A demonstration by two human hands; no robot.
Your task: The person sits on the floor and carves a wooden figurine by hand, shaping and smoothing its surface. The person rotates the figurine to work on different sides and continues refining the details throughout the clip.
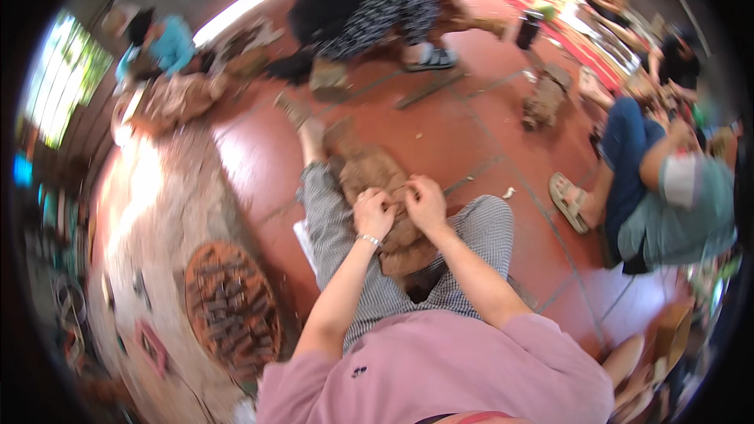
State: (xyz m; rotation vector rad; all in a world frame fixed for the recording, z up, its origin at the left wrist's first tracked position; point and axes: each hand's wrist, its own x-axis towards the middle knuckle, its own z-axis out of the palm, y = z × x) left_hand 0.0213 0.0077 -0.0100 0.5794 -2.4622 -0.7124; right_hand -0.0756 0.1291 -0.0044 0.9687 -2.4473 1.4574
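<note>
A brown, lumpy piece that looks like carved wood (367, 170) lies lengthwise between my legs. My left hand (375, 213) rests over its left side, fingers curled and pinched together. Just to the right, my right hand (425, 204) is also closed, its thumb and forefinger pressed together at the middle of the piece. Something thin and light may run between the two sets of fingertips, but blur hides what it is. The near end of the brown piece reaches my lap.
A large wooden slab (177, 212) on the left bears an oval reddish-brown tray (193, 298) of dark, elongated pieces and a pink frame-like object (149, 348). A wood chunk (546, 98) and a wooden strip (430, 88) lie on red tiles. Several people sit or crouch around.
</note>
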